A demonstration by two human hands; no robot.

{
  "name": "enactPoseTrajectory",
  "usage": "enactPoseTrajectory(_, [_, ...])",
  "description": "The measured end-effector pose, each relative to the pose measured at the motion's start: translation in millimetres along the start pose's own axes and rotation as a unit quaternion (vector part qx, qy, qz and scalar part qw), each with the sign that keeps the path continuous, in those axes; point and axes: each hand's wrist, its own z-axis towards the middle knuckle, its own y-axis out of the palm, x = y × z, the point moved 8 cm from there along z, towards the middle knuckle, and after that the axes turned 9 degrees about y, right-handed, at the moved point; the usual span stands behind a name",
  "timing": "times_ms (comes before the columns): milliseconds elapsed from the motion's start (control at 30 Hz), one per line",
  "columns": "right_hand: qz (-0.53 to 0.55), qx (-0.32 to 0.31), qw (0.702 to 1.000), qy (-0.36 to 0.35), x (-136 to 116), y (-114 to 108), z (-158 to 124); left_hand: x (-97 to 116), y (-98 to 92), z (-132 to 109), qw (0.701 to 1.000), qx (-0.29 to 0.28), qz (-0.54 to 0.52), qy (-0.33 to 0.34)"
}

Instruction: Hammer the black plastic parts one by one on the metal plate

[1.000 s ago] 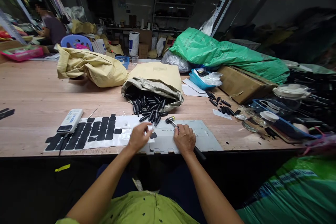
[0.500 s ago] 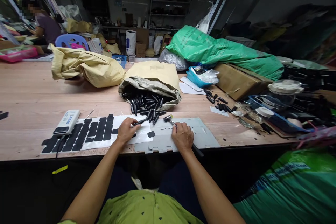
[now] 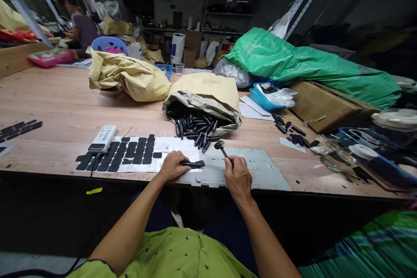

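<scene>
My left hand [image 3: 172, 166] is closed round a slim black plastic part [image 3: 193, 164], holding it flat on a white sheet [image 3: 176, 145] near the table's front edge. My right hand [image 3: 238, 177] grips the handle of a small hammer [image 3: 221, 147], its head raised a little above a grey metal plate [image 3: 260, 169]. Several black stickers [image 3: 125, 154] lie in rows on the white sheet left of my left hand. An open sack [image 3: 208, 97] behind the plate spills several black plastic parts [image 3: 195, 128].
A white remote-like device [image 3: 102, 138] lies left of the stickers. A yellow bag [image 3: 130, 77], a green sack [image 3: 299, 63], a cardboard box [image 3: 321, 106] and a blue tray [image 3: 265, 100] fill the back. A seated person [image 3: 80, 26] is far left.
My left hand took a black part from the pile by the sack and brought it down onto the sheet. The hammer stayed in my right hand. The camera view shifted left.
</scene>
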Motion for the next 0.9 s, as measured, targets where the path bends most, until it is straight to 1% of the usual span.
enactPoseTrajectory(33, [0.055, -0.016, 0.998, -0.023, -10, -1, -11, 0, 0.0, 0, 1.0, 0.001, -0.001, -0.001])
enactPoseTrajectory(67, [0.102, -0.047, 0.993, -0.046, -20, 1, -23, -1, 0.2, 0, 1.0, 0.003, -0.003, -0.002])
enactPoseTrajectory(133, [0.162, -0.115, 0.978, -0.06, -34, 10, -46, -3, 1.4, -1, 1.0, 0.004, -0.005, -0.008])
enactPoseTrajectory(200, [0.189, -0.161, 0.966, -0.068, -45, 19, -65, -4, 2.8, -1, 1.0, 0.005, -0.007, -0.011])
enactPoseTrajectory(267, [0.196, -0.181, 0.961, -0.073, -51, 25, -75, -6, 3.6, -1, 1.0, 0.006, -0.007, -0.012])
enactPoseTrajectory(467, [0.197, -0.162, 0.963, -0.086, -59, 27, -82, -6, 4.8, 0, 1.0, 0.001, 0.001, -0.013])
enactPoseTrajectory(633, [0.167, -0.169, 0.969, -0.07, -54, 33, -85, -5, 3.0, -1, 1.0, 0.018, -0.009, -0.013])
enactPoseTrajectory(700, [0.175, -0.167, 0.968, -0.064, -52, 31, -84, -6, 3.3, -1, 1.0, 0.021, -0.013, -0.015])
enactPoseTrajectory(833, [0.197, -0.133, 0.97, -0.054, -49, 19, -80, -8, 4.1, -2, 0.999, 0.025, -0.019, -0.013])
enactPoseTrajectory(900, [0.197, -0.135, 0.97, -0.049, -47, 20, -81, -9, 4.6, -2, 0.999, 0.027, -0.02, -0.013])
